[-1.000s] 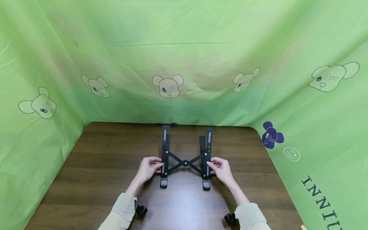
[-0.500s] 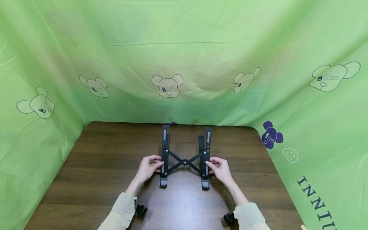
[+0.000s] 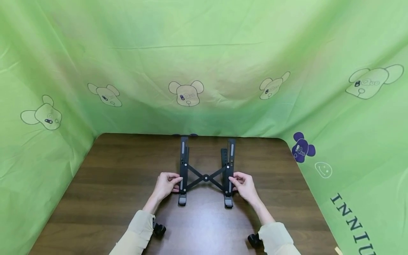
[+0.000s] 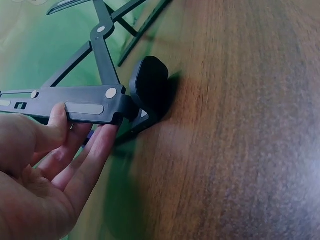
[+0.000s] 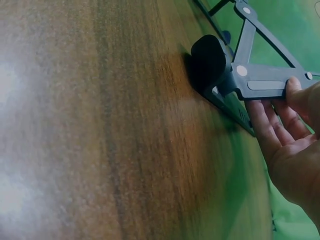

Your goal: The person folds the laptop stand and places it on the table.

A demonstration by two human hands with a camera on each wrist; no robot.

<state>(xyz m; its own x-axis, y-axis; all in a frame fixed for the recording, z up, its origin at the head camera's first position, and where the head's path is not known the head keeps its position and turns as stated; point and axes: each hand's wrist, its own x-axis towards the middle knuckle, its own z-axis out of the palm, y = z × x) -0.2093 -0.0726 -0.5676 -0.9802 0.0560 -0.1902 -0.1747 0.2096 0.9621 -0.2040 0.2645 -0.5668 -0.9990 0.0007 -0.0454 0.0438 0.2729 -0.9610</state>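
Observation:
A black folding laptop stand (image 3: 206, 178) is spread on the wooden table, its two long side arms joined by an X-shaped crosspiece. Grey pads line the arms, and a front lip (image 4: 150, 82) turns up at the near end. My left hand (image 3: 164, 185) pinches the left arm, thumb on top by a grey pad (image 4: 85, 108) and fingers underneath. On the other side my right hand (image 3: 245, 186) grips the right arm the same way, its thumb beside a grey pad (image 5: 265, 85). Both hands hold near the front of the stand.
The brown wooden table (image 3: 121, 156) ends at a green cloth backdrop (image 3: 204, 63) printed with bear heads, which hangs behind it and along both sides. Black wrist cameras stick out below both sleeves. A small pale object (image 3: 338, 250) sits at the right front edge.
Both hands keep their hold on the stand, which stays spread to about the same width. The whole view has shifted up slightly; little else differs.

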